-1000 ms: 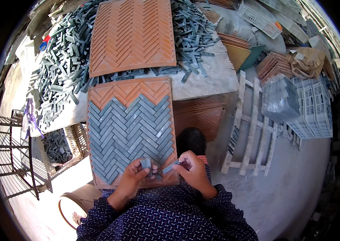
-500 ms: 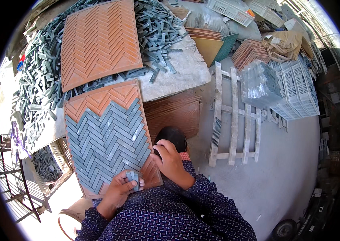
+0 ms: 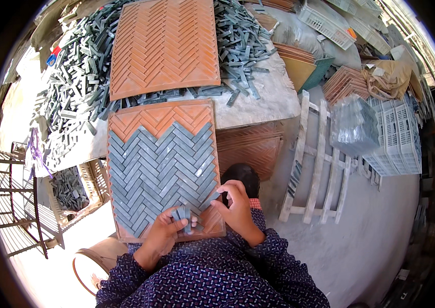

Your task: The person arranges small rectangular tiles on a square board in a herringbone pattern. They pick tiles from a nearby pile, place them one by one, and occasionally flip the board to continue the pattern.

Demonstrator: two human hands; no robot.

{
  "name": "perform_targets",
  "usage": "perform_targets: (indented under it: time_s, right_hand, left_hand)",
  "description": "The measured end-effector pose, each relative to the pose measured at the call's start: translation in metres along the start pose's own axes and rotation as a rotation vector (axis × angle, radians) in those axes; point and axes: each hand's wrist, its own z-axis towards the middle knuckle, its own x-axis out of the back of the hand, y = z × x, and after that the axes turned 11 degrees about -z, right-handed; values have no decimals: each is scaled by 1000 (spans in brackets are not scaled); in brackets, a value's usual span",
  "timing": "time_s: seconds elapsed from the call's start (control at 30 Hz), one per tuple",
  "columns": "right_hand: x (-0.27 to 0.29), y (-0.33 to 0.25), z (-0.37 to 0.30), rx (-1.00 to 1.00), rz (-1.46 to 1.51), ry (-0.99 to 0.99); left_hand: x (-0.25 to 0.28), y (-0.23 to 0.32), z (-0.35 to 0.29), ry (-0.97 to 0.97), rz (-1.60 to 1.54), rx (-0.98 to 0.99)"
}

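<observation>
An orange herringbone mould (image 3: 160, 114) lies in front of me, most of its grooves filled with grey stone strip tiles (image 3: 158, 172). Bare grooves show along its far end and at the near right corner. My left hand (image 3: 163, 233) is closed round several loose strip tiles (image 3: 184, 214) above the mould's near edge. With thumb and fingers, my right hand (image 3: 239, 210) pinches one strip tile (image 3: 210, 199) over the mould's right side. Whether that tile touches the mould is hard to tell.
A second orange mould (image 3: 166, 49), its grooves unfilled, rests on a table heaped with loose strip tiles (image 3: 76, 77). Below stand stacked moulds (image 3: 250, 146) and a crate of tiles (image 3: 68, 190). To the right are a wooden pallet (image 3: 310, 159), wrapped tiles (image 3: 353, 123) and white crates (image 3: 394, 138).
A strip tile now shows between my right fingers, over the mould's right side; none was visible there before. The tiles in my left hand are fanned wider. The whole view has shifted.
</observation>
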Motion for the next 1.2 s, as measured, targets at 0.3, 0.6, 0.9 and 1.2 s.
perform_targets:
  time_s: [0.3,0.6,0.9,1.2]
  right_hand:
    - [30,-32,-5,-179,572,-358]
    - [1,-8,22,120,-166,49]
    - [-1,-5,16,-143,269,-49]
    - [21,-28,16,22,159,-261]
  left_hand:
    - [1,-2,0,2,-30,45]
    - [9,-12,3,-102,-41,161]
    - [12,-12,3,-53,-58,35]
    - [1,-11,1,-85,-16,141]
